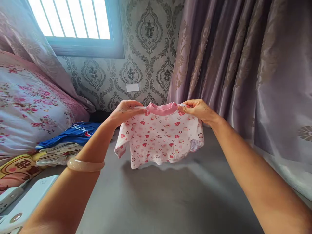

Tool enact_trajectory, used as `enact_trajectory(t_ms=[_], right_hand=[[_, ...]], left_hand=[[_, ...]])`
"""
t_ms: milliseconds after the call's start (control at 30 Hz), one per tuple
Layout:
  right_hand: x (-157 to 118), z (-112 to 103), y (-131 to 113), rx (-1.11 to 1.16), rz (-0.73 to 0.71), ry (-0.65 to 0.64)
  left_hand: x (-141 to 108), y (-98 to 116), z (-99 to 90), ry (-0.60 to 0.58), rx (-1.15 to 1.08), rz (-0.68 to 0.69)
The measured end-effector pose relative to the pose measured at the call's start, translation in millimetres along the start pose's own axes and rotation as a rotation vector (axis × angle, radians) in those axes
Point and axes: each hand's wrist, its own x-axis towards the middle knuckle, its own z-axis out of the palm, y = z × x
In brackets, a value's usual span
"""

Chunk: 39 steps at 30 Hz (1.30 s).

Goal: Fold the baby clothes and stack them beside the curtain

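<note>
A small white long-sleeved shirt [158, 138] with red hearts and a pink collar hangs spread out above a grey surface. My left hand [126, 111] pinches its left shoulder beside the collar, thumb on the front. At the opposite shoulder, my right hand [195, 110] holds the fabric between thumb and fingers. Both sleeves droop at the sides, and the lower hem hangs just over the surface.
Folded clothes, a blue one [73, 134] on top, lie at the left beside floral bedding [31, 107]. A white device [31, 201] and a power strip [9, 196] sit at the lower left. Purple curtains [219, 58] hang at the right.
</note>
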Motion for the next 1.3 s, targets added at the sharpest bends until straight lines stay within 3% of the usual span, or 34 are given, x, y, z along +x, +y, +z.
enact_trajectory(t_ms=[200, 300, 433, 533, 600, 667, 767, 867, 967, 1033, 1167, 1300], right_hand=[[-19, 6, -14, 0.006, -0.049, 0.012], [-33, 4, -23, 0.026, -0.052, -0.004], [-50, -3, -48, 0.041, -0.021, -0.032], [-50, -8, -63, 0.049, 0.015, -0.043], [-43, -9, -62, 0.044, 0.043, -0.061], [-33, -5, -46, 0.03, 0.074, -0.107], [-16, 10, 7, -0.027, 0.118, -0.197], [-2, 37, 83, -0.16, 0.185, -0.251], [0, 70, 155, -0.41, 0.242, -0.271], [-3, 91, 189, -0.564, 0.254, -0.245], [-12, 118, 225, -0.765, 0.287, -0.297], [-12, 126, 245, -0.867, 0.275, -0.367]], left_hand=[[-8, 9, 2.1, -0.121, 0.044, 0.091], [-21, 22, -3.8, -0.079, 0.063, 0.111], [-39, 54, -21.6, 0.031, 0.125, 0.129], [-40, 74, -36.3, 0.038, 0.211, 0.139], [-32, 74, -41.9, -0.004, 0.25, 0.1], [-20, 57, -40.9, -0.09, 0.252, 0.003], [-1, -3, -23.4, -0.247, 0.224, -0.118], [7, -83, 13.4, -0.392, 0.253, -0.18], [1, -155, 58.7, -0.442, 0.484, -0.29], [-8, -188, 85.2, -0.405, 0.64, -0.35], [-26, -223, 116.0, -0.362, 0.75, -0.403], [-33, -238, 123.9, -0.385, 0.794, -0.362]])
